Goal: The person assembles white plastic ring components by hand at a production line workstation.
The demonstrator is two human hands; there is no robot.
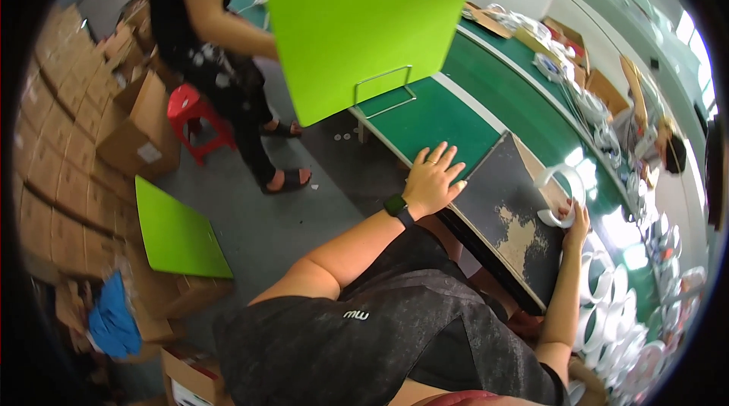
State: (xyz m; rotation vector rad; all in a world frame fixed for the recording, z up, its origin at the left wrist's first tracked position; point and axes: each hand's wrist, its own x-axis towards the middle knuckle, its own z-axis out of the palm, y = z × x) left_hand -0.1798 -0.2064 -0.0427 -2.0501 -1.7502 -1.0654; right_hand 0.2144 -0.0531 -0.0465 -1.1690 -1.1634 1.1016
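Note:
My left hand [434, 180] lies with its fingers spread at the near edge of the work surface, where a green mat [437, 113] meets a dark, worn board [493, 193]. A ring and a dark watch are on that arm. At the right end of the board, my right hand [577, 227] is closed on a white curved band [575, 175], which looks like an open ring. Its fingers are partly hidden by the band. Past the mat's far left end rises a large bright green panel [364, 22], with a bent wire stand [385, 91] at its lower edge.
Behind the panel a person in dark clothes [213, 34] stands near a red stool [199, 121]. Cartons [57, 170] are stacked at the left, beside another green panel [178, 231]. Many white rings [604, 303] crowd the right, along a green conveyor [524, 91]. Another person [645, 125] is beyond it.

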